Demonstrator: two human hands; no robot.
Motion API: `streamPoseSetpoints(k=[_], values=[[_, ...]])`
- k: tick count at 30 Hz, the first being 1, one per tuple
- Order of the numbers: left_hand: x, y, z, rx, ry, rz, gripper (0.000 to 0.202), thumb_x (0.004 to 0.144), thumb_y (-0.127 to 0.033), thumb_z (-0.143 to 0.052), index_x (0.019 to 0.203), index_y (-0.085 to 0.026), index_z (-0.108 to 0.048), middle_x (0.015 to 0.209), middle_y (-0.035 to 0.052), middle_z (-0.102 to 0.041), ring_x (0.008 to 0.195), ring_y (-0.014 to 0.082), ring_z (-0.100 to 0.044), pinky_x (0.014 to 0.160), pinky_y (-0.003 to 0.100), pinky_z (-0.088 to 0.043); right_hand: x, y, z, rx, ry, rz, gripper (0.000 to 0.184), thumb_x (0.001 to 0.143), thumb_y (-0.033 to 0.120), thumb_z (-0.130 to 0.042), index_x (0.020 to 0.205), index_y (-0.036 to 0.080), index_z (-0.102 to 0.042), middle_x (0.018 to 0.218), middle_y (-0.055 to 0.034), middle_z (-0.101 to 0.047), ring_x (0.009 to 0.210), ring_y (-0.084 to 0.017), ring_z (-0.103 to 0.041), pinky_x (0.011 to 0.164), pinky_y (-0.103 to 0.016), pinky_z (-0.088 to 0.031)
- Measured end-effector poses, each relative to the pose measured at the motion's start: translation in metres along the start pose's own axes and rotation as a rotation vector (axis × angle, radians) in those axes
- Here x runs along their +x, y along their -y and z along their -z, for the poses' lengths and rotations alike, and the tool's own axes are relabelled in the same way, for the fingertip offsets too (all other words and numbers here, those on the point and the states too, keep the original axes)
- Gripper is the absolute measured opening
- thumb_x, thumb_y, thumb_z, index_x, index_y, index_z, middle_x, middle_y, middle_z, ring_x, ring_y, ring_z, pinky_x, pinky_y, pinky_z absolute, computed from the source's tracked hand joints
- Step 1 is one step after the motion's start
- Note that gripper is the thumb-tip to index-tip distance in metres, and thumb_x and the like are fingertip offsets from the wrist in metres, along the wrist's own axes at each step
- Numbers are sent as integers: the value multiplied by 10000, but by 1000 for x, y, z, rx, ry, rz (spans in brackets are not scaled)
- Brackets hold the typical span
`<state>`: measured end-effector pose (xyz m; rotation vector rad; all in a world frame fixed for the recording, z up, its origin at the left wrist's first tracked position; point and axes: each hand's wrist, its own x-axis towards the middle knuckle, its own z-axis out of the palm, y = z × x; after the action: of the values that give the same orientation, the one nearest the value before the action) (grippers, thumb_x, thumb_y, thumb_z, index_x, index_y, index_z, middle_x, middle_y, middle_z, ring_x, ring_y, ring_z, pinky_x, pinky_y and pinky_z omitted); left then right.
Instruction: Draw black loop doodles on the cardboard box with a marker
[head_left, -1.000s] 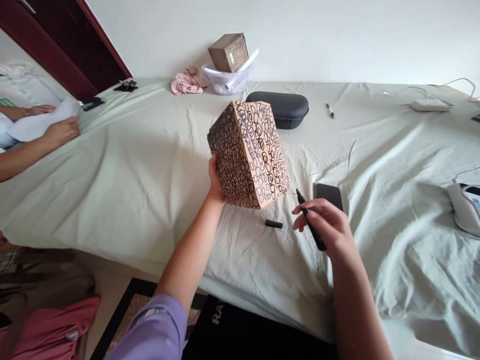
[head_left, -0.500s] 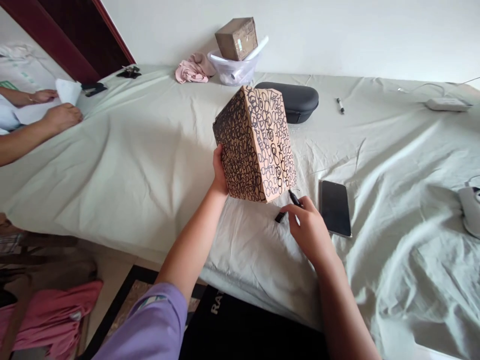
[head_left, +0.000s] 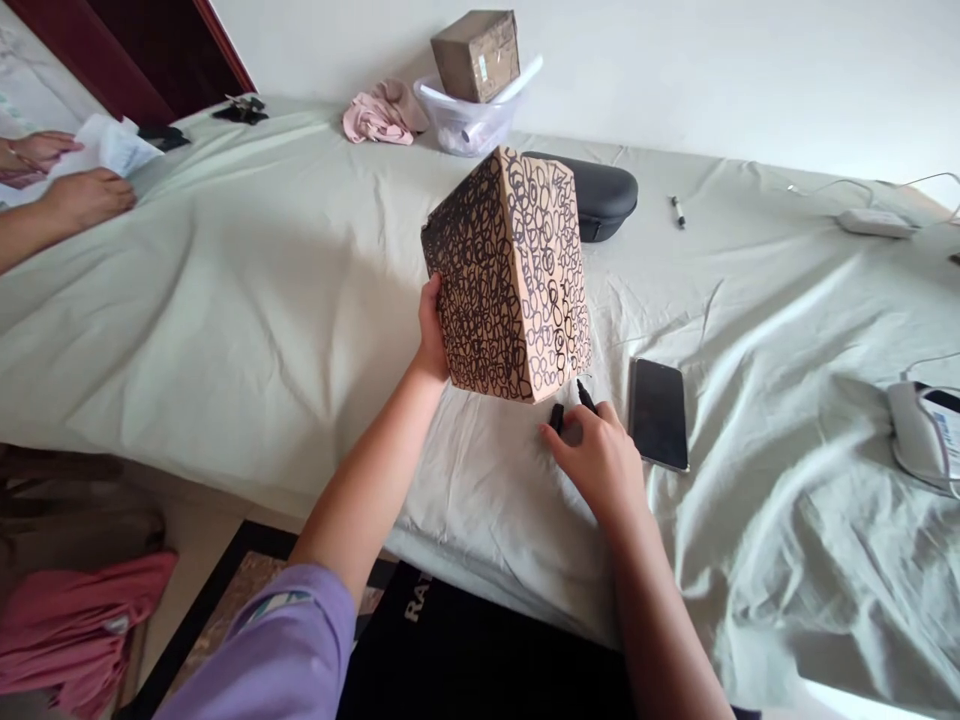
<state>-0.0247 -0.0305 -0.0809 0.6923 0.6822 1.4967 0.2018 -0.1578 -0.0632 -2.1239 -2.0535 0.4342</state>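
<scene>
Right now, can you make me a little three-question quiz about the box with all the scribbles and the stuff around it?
1. True or false: the left hand holds the scribbled box tilted up off the sheet.
2. What lies just right of the right hand: A) scissors, B) a dark phone, C) a cup?
3. What colour are the marker and cap at the right hand's fingers?

Key: 1 true; 2 B; 3 black.
</scene>
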Motion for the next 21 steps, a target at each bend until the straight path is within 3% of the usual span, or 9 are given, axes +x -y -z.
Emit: streamPoseSetpoints(k=[3, 6, 8, 11, 16, 21], values=[[-1, 0, 0, 2, 47, -15, 773, 857, -829, -450, 1345, -276, -682, 1320, 44, -736, 1434, 348, -559, 1197, 520, -513, 2, -10, 4, 33, -37, 8, 242, 962, 381, -644, 1127, 215, -703, 1100, -91, -559, 845, -235, -622, 687, -315, -381], [0, 0, 1, 1, 53, -13, 764, 876, -814, -426, 1334, -262, -690, 1328, 46, -734, 1448, 349, -546, 1198, 522, -511, -2, -25, 15, 138, -27, 73, 211, 991, 276, -485, 1079, 199, -661, 1013, -86, -590, 825, -231, -615, 748, -332, -405], [2, 1, 1, -12, 45, -16, 748, 884, -801, -424, 1317, -255, -693, 1321, 53, -736, 1458, 353, -534, 1208, 530, -501, -7, -34, 25, 219, 32, 146, 192, 991, 226, -388, 1012, 219, -578, 919, -57, -600, 802, -224, -601, 754, -329, -401], [5, 1, 2, -31, 22, -19, 731, 883, -795, -437, 1294, -247, -693, 1304, 67, -740, 1463, 367, -525, 1219, 552, -484, -19, -43, 36, 249, 177, 189, 30, 987, 253, -394, 958, 252, -403, 810, -7, -573, 733, -214, -555, 700, -311, -361], [5, 1, 1, -19, 10, -10, 734, 879, -795, -433, 1299, -252, -693, 1317, 67, -733, 1455, 361, -537, 1210, 549, -492, -29, -41, 38, 118, 388, 178, 192, 998, 226, -406, 907, 266, -243, 784, 2, -538, 738, -225, -555, 655, -311, -277], [3, 0, 0, -7, 7, -34, 744, 892, -790, -425, 1333, -248, -681, 1330, 73, -730, 1442, 351, -553, 1205, 539, -501, -25, -32, 29, -35, 401, 160, 244, 1025, 183, -410, 907, 266, -213, 851, -31, -596, 835, -259, -594, 678, -317, -278]])
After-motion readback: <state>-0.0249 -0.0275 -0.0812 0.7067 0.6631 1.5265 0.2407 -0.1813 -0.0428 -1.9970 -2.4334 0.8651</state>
